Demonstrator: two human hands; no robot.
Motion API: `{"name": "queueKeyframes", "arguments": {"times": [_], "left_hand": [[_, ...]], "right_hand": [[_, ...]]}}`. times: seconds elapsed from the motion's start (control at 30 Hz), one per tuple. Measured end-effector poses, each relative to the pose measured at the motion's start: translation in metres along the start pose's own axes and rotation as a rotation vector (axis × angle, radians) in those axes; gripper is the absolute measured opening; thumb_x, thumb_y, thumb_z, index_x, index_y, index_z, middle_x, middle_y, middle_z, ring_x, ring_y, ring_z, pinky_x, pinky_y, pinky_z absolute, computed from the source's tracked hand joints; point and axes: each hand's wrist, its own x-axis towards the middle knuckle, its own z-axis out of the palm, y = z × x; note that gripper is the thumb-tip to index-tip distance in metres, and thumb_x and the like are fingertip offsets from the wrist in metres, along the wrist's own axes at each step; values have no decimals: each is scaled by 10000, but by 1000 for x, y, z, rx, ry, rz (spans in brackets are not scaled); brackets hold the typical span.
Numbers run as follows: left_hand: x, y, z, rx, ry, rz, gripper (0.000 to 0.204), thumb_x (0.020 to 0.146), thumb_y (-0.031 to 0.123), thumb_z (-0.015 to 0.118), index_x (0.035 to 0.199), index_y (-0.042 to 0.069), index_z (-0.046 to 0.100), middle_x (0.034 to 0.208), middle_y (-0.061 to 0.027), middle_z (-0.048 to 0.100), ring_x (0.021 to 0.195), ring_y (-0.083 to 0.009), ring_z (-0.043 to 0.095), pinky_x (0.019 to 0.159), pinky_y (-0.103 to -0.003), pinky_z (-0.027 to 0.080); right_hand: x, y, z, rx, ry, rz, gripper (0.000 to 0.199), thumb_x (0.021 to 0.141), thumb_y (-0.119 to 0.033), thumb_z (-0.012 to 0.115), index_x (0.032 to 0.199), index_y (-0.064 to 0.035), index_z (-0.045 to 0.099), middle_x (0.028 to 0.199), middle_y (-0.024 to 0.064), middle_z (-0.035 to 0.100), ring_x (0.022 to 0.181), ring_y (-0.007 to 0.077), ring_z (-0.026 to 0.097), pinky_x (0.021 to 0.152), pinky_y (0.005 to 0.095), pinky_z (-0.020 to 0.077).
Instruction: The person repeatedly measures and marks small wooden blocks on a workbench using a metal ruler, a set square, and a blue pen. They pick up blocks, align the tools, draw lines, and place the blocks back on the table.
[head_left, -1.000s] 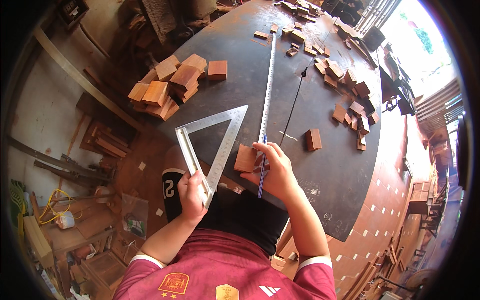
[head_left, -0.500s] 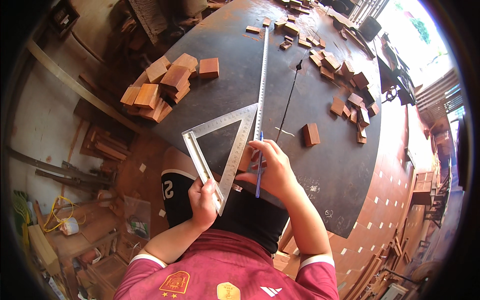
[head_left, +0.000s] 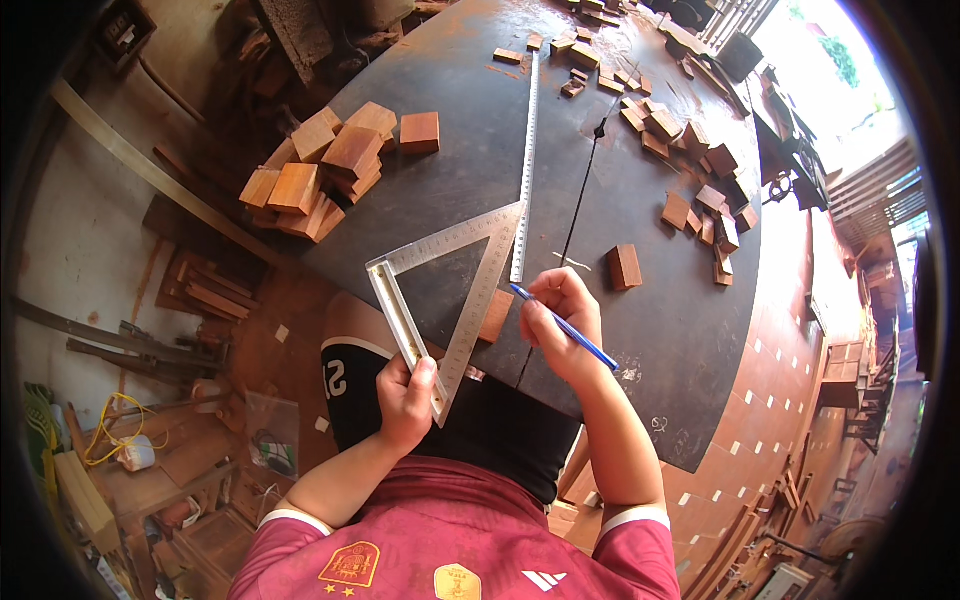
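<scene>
My left hand (head_left: 408,402) is closed around the thick fence of a metal triangle square (head_left: 470,330), near its lower corner. The square's far corner points away from me, beside a long steel ruler (head_left: 526,170) that lies lengthwise on the dark table. Just right of the square's long edge a reddish wooden block (head_left: 496,317) shows, partly hidden by it. My right hand (head_left: 565,325) grips a blue pen (head_left: 580,335), slanted with one end near the ruler's near end and the block. That hand is apart from the block.
The dark tabletop (head_left: 450,120) has a thin slot (head_left: 580,200) running along it. Stacked wooden blocks (head_left: 320,170) stand on the left, and several scattered blocks (head_left: 700,200) lie on the right and at the far end. A single block (head_left: 622,267) stands right of my right hand.
My right hand has let go of the wooden block and moved slightly right. The pen has swung from nearly upright to a slant. The square has shifted slightly; my left hand still holds it.
</scene>
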Motion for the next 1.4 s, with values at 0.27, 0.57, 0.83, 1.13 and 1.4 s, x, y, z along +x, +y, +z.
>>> {"name": "queueKeyframes", "arguments": {"times": [0.27, 0.57, 0.83, 1.13, 1.4], "left_hand": [[3, 29, 8, 107, -26, 8, 217, 1020, 176, 563, 830, 73, 548, 739, 49, 503, 670, -42, 434, 604, -253, 361], [6, 21, 0, 156, -43, 85, 228, 1028, 180, 594, 853, 36, 581, 692, 42, 542, 630, -31, 473, 562, -248, 396], [5, 25, 1, 169, -52, 100, 220, 1027, 176, 594, 866, 27, 597, 692, 38, 552, 628, -31, 488, 558, -249, 404], [6, 26, 1, 156, -71, 111, 184, 1022, 157, 600, 909, 14, 621, 696, 36, 557, 620, -28, 494, 556, -241, 412], [6, 28, 0, 183, -73, 113, 165, 1022, 141, 602, 920, 12, 617, 697, 31, 561, 621, -27, 506, 557, -238, 420]], "right_hand": [[0, 15, 1, -125, -4, -37, 89, 888, 4, 661, 883, 3, 572, 717, -10, 629, 648, 10, 555, 559, 214, 440], [2, 12, 6, -210, 47, -83, 97, 871, -2, 680, 842, 3, 588, 666, 10, 650, 617, 12, 578, 532, 227, 454], [5, 16, 7, -273, 52, -129, 118, 866, 2, 688, 820, 3, 579, 631, 14, 637, 600, 13, 574, 513, 229, 448], [5, 12, 11, -281, 58, -133, 144, 864, -5, 701, 802, 5, 572, 633, 19, 636, 603, 16, 569, 507, 232, 441], [-7, -3, 12, -286, -193, -42, 201, 773, 7, 686, 657, -11, 522, 602, 13, 597, 566, 27, 528, 479, 244, 407]]}}
